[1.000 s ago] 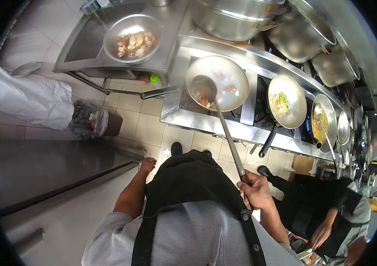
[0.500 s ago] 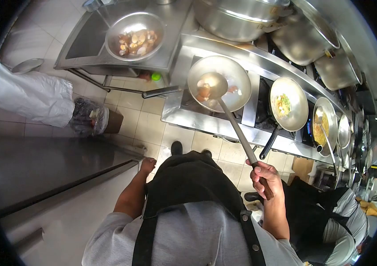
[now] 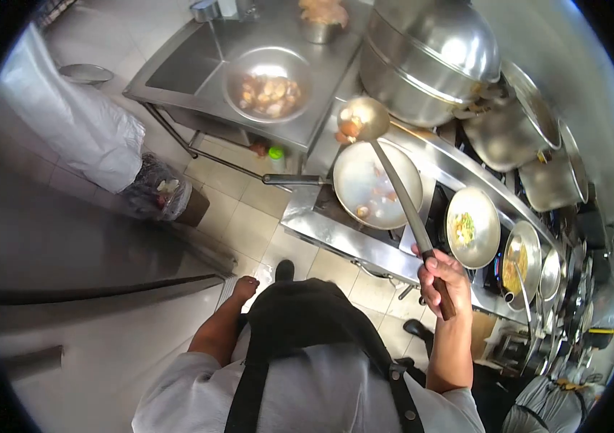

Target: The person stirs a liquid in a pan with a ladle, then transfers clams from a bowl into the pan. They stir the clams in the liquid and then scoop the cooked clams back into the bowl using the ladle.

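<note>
My right hand (image 3: 445, 281) is wrapped round the wooden handle of a long ladle (image 3: 400, 189). The ladle's bowl, with brownish pieces in it, hangs just above the far rim of a pale pan (image 3: 379, 206). A few pieces lie in that pan, whose black handle points left. A steel bowl (image 3: 267, 85) of similar pieces sits on the steel counter beyond. Low beside my apron, my left hand (image 3: 246, 288) is closed with its fingers curled, touching no object that I can make out.
Two pans with food (image 3: 473, 227) (image 3: 521, 267) stand right on the stove. Large steel pots (image 3: 429, 65) line its back. A lined bin (image 3: 195, 206) and a white-clothed person's sleeve (image 3: 80, 123) are left. Another person (image 3: 552, 408) is at lower right.
My right hand has carried the ladle up and away from over the pan's middle to its far rim. The whole view has shifted, with the counter and stove lower and further right.
</note>
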`<state>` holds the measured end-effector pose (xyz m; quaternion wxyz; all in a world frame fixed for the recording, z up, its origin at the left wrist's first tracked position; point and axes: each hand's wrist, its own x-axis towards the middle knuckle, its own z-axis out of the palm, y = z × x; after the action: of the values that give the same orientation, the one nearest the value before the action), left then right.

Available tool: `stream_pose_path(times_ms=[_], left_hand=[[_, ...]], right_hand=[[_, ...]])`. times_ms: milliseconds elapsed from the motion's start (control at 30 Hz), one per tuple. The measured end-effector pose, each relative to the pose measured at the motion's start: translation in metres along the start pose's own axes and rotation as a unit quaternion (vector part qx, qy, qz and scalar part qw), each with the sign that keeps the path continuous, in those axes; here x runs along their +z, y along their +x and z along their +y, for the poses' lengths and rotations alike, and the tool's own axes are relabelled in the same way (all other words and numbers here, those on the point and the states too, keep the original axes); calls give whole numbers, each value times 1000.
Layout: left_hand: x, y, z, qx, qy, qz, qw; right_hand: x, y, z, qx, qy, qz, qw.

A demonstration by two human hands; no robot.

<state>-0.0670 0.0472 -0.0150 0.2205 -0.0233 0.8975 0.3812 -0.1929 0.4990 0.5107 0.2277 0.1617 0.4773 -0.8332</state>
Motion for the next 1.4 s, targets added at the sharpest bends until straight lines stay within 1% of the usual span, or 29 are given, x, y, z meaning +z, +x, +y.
stream_pose_path(times_ms=[67, 100, 133, 200, 233, 267, 400, 433, 467, 500, 533, 567, 600, 667, 700, 767, 800, 867, 900, 933, 1033, 1067, 1100, 1167, 1200, 1233, 1267, 1333, 1400], left_hand=[[-11, -8, 14, -27, 16, -8, 999], [-18, -12, 19, 130, 263, 4, 956], [-25, -13, 25, 160, 262, -2, 952], [-25, -21, 24, 156, 236, 31, 958], [-18, -21, 14, 91, 169, 24, 981], [-4, -17, -7, -7, -4, 20, 1000], [-10, -33, -7, -69, -93, 37, 993], [-13, -37, -6, -83, -67, 28, 994], [-16, -42, -2, -97, -42, 17, 994], [-20, -47, 0, -97, -43, 21, 994], [-23, -51, 2, -75, 33, -2, 997], [-23, -53, 2, -54, 109, -26, 992], [-24, -55, 2, -54, 108, -23, 992], [-25, -61, 0, 56, 251, -31, 966], [-24, -61, -2, 56, 252, -32, 965], [-25, -58, -6, 87, 251, -20, 964], [-26, -55, -4, 88, 251, -21, 964], [-25, -49, 3, -77, 53, -9, 996], [-30, -46, 6, -19, 144, -19, 989], [-39, -47, 19, -11, 161, -28, 986], [-30, -35, -6, 119, 220, 13, 968], [-34, -27, -2, 154, 223, 23, 962], [-25, -19, 4, -178, -142, -7, 974], [-28, -10, 4, -96, -70, -42, 992], [-29, -7, 4, -36, -5, -36, 999], [-28, -2, 6, -35, -2, -41, 999], [-27, 3, 8, -35, -21, -26, 999], [-27, 12, 9, -35, -37, -16, 999], [-38, 23, 32, -155, -88, -70, 981]], right_hand=[[29, 21, -13, -8, -49, -21, 999], [44, 34, -20, -10, -89, -34, 995], [57, 50, -21, -22, -98, -52, 994], [84, 85, -19, -55, -169, -58, 982], [96, 103, -16, -65, -197, -67, 976], [107, 119, -13, -83, -261, -75, 959], [130, 168, 17, -170, -427, -62, 886], [125, 180, 25, -228, -545, -37, 806], [127, 179, 27, -230, -546, -41, 805], [129, 176, 30, -293, -608, -17, 738], [129, 173, 32, -352, -662, 7, 661], [126, 175, 36, -381, -664, 22, 643], [121, 174, 39, -382, -665, 20, 642], [112, 168, 44, -404, -605, 34, 686], [108, 158, 43, -404, -604, 35, 686], [97, 126, 34, -233, -532, -24, 813], [89, 107, 36, -202, -504, 0, 840], [64, 68, 44, -161, -464, 46, 870], [49, 51, 49, -152, -453, 68, 876], [28, 38, 59, -153, -434, 96, 883], [-16, 0, 67, -107, -450, 147, 874], [-39, -5, 77, -124, -481, 161, 853], [-56, -12, 84, -124, -506, 180, 835], [-78, -23, 94, -121, -528, 204, 816], [-85, -27, 98, -116, -578, 218, 778], [-90, -29, 101, -110, -626, 227, 738], [-94, -28, 106, -107, -623, 230, 740], [-98, -30, 115, -114, -651, 256, 706], [-97, -30, 117, -95, -664, 264, 693]])
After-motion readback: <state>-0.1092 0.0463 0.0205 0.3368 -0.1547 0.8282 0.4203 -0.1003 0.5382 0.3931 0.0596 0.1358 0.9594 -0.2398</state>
